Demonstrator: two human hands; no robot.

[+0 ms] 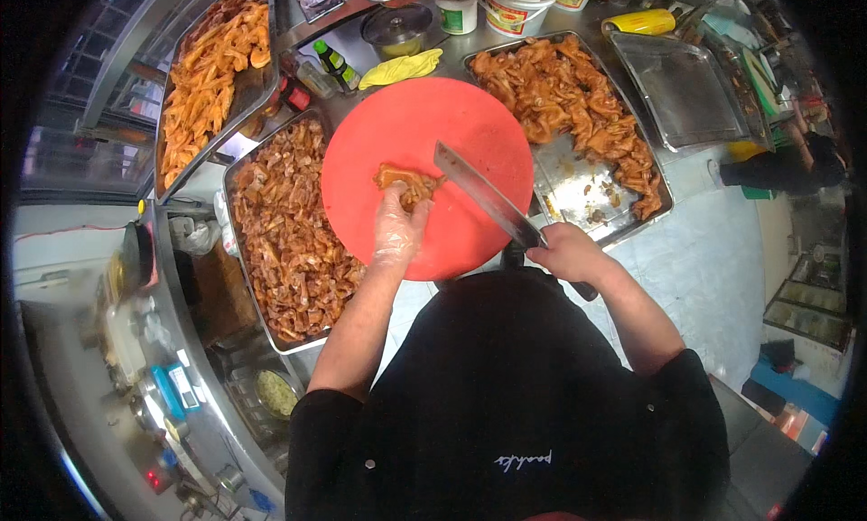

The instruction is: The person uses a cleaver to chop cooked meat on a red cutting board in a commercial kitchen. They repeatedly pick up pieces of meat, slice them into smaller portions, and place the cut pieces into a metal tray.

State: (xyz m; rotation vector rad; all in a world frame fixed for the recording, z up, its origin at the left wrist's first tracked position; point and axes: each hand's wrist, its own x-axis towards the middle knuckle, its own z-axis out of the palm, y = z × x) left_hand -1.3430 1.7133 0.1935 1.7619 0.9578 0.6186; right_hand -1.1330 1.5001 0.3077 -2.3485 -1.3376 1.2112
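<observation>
On a round red cutting board (433, 115) lies a piece of browned cooked meat (393, 175), with bone by its look. My left hand (401, 226), in a clear plastic glove, grips it from the near side. My right hand (572, 253) is closed around the handle of a cleaver (484, 192); its broad blade slants up and left over the board, to the right of the meat. Left of the board a metal tray (274, 341) is filled with chopped brown meat pieces (291, 236). Larger uncut pieces (555, 87) lie in another metal tray (565, 165) on the right.
A raised tray (254, 101) of orange-brown pieces stands at upper left. Behind the board are a green-capped bottle (336, 65), a yellow cloth (401, 69), a lidded bowl (397, 30) and a white tub (518, 13). An empty-looking metal tray (684, 91) and another person (779, 165) are at right.
</observation>
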